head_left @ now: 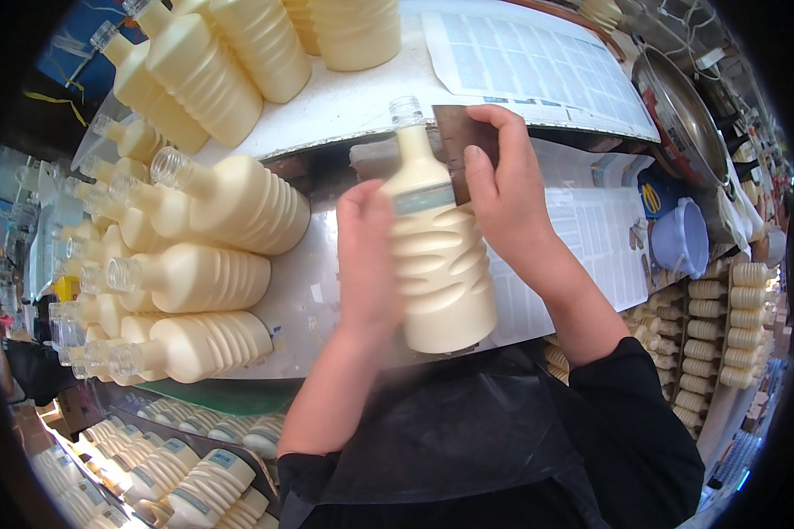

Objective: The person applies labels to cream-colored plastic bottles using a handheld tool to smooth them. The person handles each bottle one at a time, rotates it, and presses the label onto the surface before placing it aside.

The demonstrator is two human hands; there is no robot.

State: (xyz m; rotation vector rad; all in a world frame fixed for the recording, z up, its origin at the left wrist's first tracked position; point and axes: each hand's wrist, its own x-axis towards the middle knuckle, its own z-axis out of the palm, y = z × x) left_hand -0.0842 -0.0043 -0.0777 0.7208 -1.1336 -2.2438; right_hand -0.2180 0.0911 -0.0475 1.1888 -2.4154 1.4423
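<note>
A cream-coloured bottle [443,291] with a clear threaded neck and wavy ridges stands in front of me, a blue-green label band [422,199] across its shoulder. My left hand [367,256], smeared by motion, lies against the bottle's left side with its fingers curled near the label. In my right hand [510,185] is a flat dark brown scraper-like piece [461,141], pinched between thumb and fingers. The piece's lower edge meets the right side of the bottle at the label.
Several similar bottles [229,207] crowd the table's left, and more [357,35] stand on the raised white shelf [344,106]. Label sheets [520,57] lie there and on the table at right. A lilac bucket [679,236] and metal pan [684,106] are at the right. Labelled bottles [207,485] fill the lower left.
</note>
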